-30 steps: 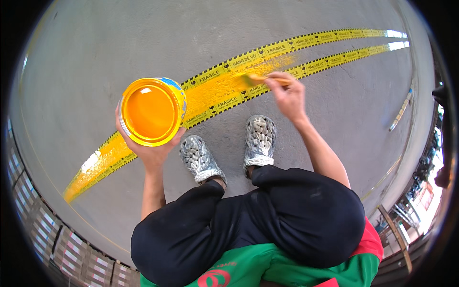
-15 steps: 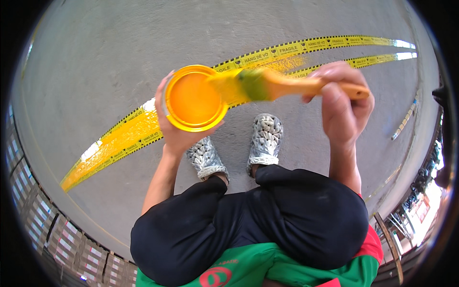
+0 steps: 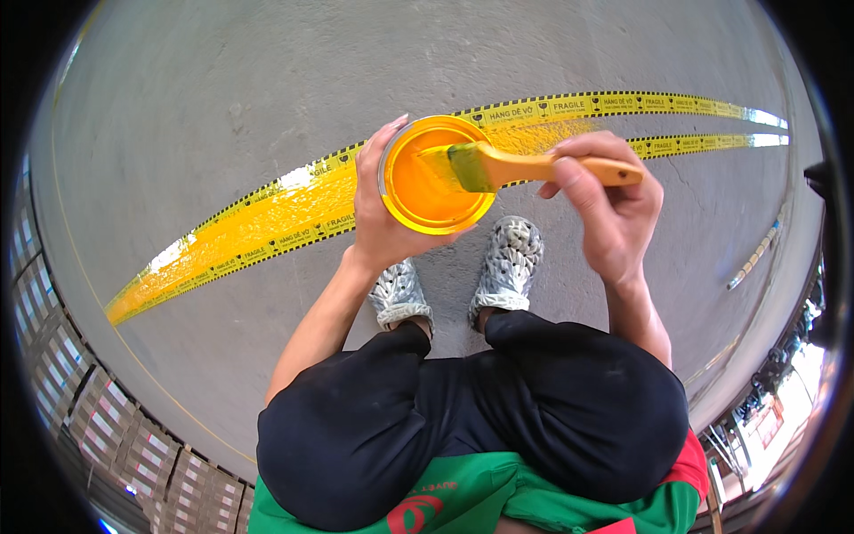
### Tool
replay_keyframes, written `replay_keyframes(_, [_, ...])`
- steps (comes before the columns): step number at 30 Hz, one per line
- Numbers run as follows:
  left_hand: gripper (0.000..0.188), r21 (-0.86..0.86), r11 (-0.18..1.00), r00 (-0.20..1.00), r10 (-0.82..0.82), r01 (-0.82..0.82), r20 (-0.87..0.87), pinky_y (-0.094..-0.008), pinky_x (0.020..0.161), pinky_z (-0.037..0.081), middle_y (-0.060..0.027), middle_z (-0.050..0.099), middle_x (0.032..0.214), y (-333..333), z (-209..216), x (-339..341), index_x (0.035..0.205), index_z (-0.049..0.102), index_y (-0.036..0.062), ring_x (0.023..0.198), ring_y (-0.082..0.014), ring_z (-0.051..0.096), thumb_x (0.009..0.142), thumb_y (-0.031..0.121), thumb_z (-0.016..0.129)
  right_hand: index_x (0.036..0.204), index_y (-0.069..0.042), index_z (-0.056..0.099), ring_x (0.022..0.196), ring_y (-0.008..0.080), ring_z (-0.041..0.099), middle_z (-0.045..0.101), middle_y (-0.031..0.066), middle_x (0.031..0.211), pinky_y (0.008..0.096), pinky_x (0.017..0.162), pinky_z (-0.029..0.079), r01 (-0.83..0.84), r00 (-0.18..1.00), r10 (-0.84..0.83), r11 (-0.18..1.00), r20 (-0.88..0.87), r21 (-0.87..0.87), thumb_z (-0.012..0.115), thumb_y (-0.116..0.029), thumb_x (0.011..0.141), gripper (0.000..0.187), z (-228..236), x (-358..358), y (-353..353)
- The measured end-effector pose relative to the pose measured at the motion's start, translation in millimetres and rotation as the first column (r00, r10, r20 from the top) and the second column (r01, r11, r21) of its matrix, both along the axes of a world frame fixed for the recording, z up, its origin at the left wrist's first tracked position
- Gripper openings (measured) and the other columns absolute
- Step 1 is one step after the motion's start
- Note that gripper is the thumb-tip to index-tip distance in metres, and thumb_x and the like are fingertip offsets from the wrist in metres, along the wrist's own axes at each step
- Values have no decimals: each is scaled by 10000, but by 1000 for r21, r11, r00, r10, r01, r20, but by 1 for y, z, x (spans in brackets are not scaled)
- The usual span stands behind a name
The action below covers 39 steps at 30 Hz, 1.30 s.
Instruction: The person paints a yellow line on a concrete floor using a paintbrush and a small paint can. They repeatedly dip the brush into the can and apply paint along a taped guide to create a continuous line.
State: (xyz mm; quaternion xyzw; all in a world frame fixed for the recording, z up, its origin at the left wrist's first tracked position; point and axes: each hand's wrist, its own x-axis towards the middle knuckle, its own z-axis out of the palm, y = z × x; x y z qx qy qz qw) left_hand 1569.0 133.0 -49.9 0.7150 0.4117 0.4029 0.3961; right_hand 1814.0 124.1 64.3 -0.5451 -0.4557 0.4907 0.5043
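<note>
Head view: far left there's a row of stacked boxes, then a shiny yellow painted strip on the grey floor between two runs of printed tape. That paint looks wet, so a stray foot or sleeve could smear it. Next, the left hand is wrapped around the can, holding it up off the floor. If that grip slips or the can tips, the orange-yellow paint could slop over the tape, or onto the speckled shoes just below. The brush reaches over the rim, bristles in the can's mouth; can't tell how deep they sit. Overloaded bristles could drip outside the tape on the way out, and knocking the rim might jolt the can. Right hand is pinched on the wooden handle, well clear of the left. Far right, a thin stick lies well apart.
</note>
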Motion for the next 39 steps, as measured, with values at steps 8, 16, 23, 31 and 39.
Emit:
replay_keyframes(8, [1210, 8, 996, 995, 88, -88, -47, -445, 1159, 423, -196, 422, 1516, 3, -9, -9, 1528, 261, 15, 1356, -314, 515, 586, 194, 999, 1124, 38, 651, 745, 194, 694, 705, 147, 947, 304, 682, 579, 205, 859, -258, 965, -443, -163, 634, -124, 998, 206, -56, 62, -10])
replay_keyframes(16, [1234, -12, 985, 982, 174, -175, -68, -441, 1149, 423, -205, 447, 1487, 1, -8, -24, 1523, 254, 15, 1349, -319, 514, 560, 187, 1005, 1065, 3, 699, 793, 153, 707, 716, 88, 931, 291, 729, 588, 328, 943, -332, 898, 40, -294, 695, -155, 978, 180, -147, 60, -36])
replay_keyframes(23, [1222, 23, 968, 967, 249, -248, -58, -437, 1162, 408, -168, 470, 1449, 2, 7, -36, 1527, 253, 40, 1345, -304, 508, 578, 219, 1002, 1070, -35, 728, 795, 179, 693, 716, 84, 909, 290, 658, 569, 158, 484, -348, 937, 803, 312, 721, -31, 909, 161, -123, 72, -36])
replay_keyframes(31, [1195, 52, 928, 928, 371, -370, -14, -439, 1145, 408, -144, 466, 1437, 8, 18, -40, 1506, 283, 35, 1330, -281, 506, 593, 313, 1001, 1019, -45, 711, 733, 255, 684, 676, 129, 848, 350, 629, 571, -147, 798, 13, 974, 602, 174, 738, -69, 860, 163, -147, -53, -41])
replay_keyframes(39, [1181, 63, 934, 934, 355, -352, -42, -440, 1159, 395, -138, 448, 1450, 8, 19, -50, 1503, 288, 45, 1340, -274, 494, 600, 320, 998, 992, -20, 734, 761, 219, 715, 731, 124, 896, 313, 652, 575, 179, 774, -208, 978, 598, 108, 747, -105, 915, 115, -149, 12, -34])
